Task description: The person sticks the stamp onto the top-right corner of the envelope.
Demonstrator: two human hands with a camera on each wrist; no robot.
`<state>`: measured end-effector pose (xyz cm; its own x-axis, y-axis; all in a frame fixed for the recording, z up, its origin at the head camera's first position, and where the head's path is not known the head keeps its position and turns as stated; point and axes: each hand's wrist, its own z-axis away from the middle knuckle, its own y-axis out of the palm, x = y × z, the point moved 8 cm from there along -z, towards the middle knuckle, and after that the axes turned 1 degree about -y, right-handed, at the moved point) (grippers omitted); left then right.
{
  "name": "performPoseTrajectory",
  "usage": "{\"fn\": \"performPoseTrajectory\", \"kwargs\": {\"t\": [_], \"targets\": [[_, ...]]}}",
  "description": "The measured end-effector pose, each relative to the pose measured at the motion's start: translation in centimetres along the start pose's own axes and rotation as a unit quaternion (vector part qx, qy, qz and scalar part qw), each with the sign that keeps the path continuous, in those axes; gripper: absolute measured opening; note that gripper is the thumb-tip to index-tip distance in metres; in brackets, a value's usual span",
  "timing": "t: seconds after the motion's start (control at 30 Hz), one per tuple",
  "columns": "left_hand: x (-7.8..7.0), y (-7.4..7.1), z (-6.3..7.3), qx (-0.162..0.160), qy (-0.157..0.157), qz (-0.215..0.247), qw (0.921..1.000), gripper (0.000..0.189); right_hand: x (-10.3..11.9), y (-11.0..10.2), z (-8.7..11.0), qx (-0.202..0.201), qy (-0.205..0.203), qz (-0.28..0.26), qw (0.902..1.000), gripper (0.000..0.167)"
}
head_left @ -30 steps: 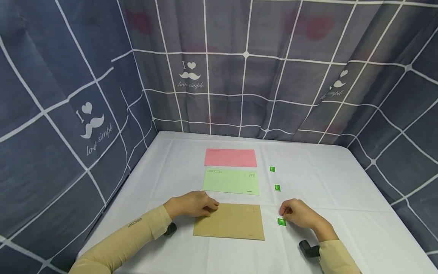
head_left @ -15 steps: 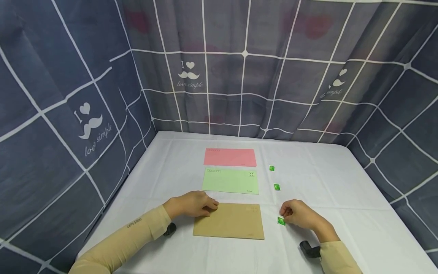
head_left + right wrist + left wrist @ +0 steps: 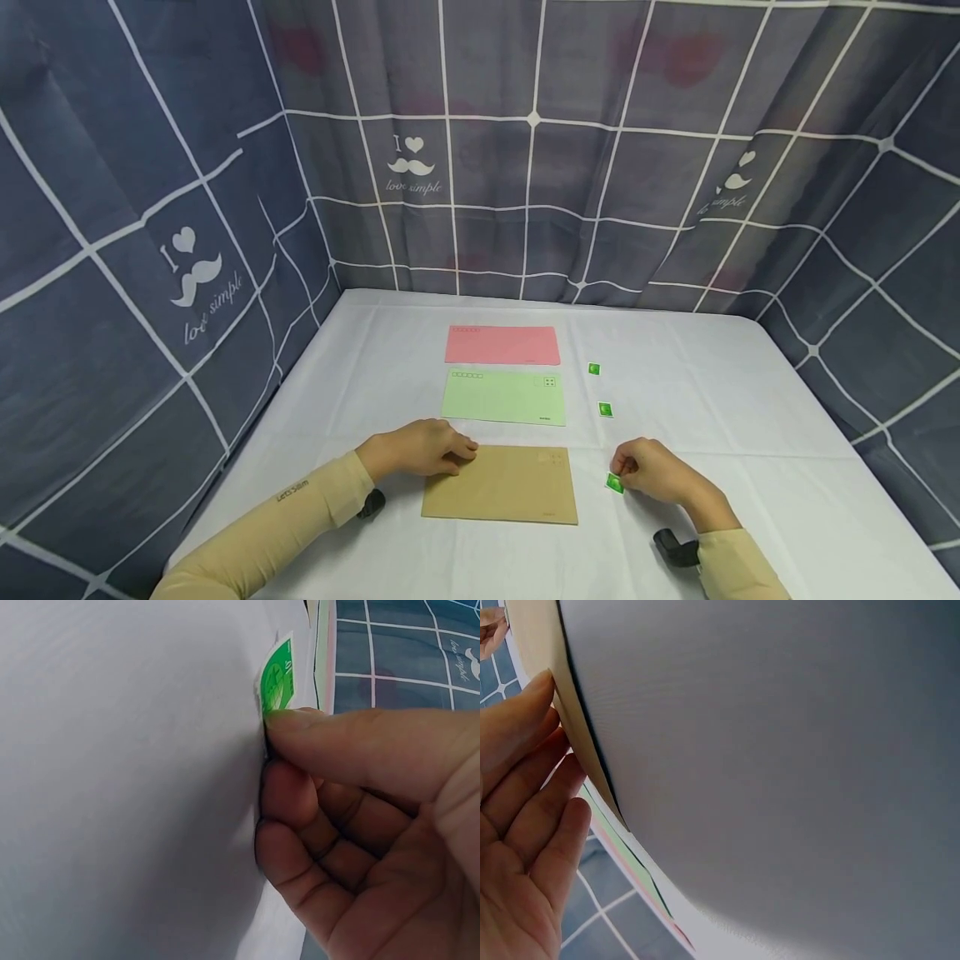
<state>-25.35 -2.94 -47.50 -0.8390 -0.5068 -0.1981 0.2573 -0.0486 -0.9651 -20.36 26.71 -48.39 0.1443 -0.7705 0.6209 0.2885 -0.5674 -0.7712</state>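
My left hand (image 3: 423, 447) rests on the upper left corner of a brown envelope (image 3: 498, 492) lying flat on the white-covered table. In the left wrist view, its thumb lies at the edge of the brown envelope (image 3: 538, 634), the other fingers extended alongside. To the right of this envelope, my right hand (image 3: 656, 472) pinches a small green stamp (image 3: 614, 483) by one corner, close over the cloth. The right wrist view shows the thumb over the lower end of the stamp (image 3: 279, 675), whose opposite part sticks out, tilted.
Beyond the brown envelope lie a light green envelope (image 3: 502, 398) and a pink envelope (image 3: 502, 346) in a column. Two more green stamps, a middle stamp (image 3: 605, 409) and a far stamp (image 3: 594, 368), lie to their right. A dark checked curtain (image 3: 487, 167) surrounds the table (image 3: 697, 375).
The stamp at my right hand has turned slightly and now sits at a slant between the fingertips. My left hand and the envelopes stay in place.
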Motion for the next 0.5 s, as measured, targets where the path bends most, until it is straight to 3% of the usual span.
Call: {"fn": "performPoseTrajectory", "kwargs": {"t": [0.23,0.5], "targets": [[-0.1,0.4,0.2,0.004,0.0,0.01,0.9999,0.037,-0.1,0.2,0.4,0.011,0.022,0.0,0.9997,0.014],[-0.2,-0.2,0.2,-0.014,0.019,0.004,0.9997,0.036,0.0,-0.5,1.0,0.008,0.034,0.02,0.9992,0.015]]}}
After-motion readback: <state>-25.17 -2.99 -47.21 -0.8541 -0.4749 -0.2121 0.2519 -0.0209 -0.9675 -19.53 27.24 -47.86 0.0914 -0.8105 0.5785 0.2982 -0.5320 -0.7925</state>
